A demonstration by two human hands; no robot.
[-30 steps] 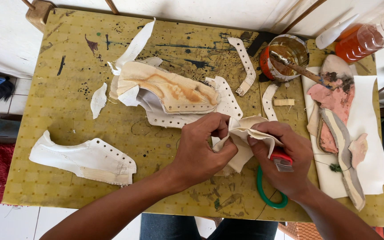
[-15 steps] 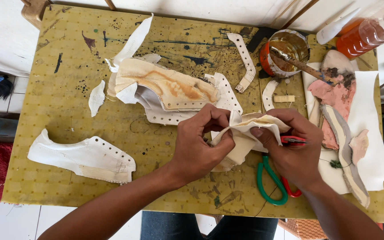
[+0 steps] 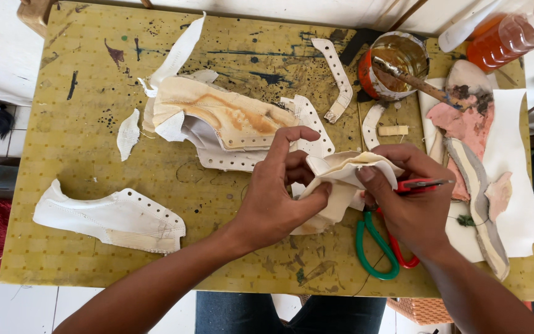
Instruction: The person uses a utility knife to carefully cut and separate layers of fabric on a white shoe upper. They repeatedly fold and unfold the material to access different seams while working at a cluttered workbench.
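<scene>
My left hand (image 3: 279,198) and my right hand (image 3: 406,204) both pinch a folded cream-white leather piece (image 3: 341,179) above the middle of the yellow worktable (image 3: 88,142). The right hand also keeps scissors (image 3: 390,253) in its grip, red and green handles hanging below the palm, the blade tip poking out to the right. A glue-stained shoe upper (image 3: 224,117) lies just behind my left hand. A white perforated shoe side panel (image 3: 112,216) rests at the near left.
A tin of amber glue (image 3: 394,62) with a brush stands at the back right beside an orange bottle (image 3: 502,37). Worn insoles and sole strips (image 3: 471,142) lie on white paper at the right. White perforated strips (image 3: 339,77) and scraps are scattered behind.
Both hands have turned and refolded the cream piece, lifting it slightly. The scissors have shifted with the right hand.
</scene>
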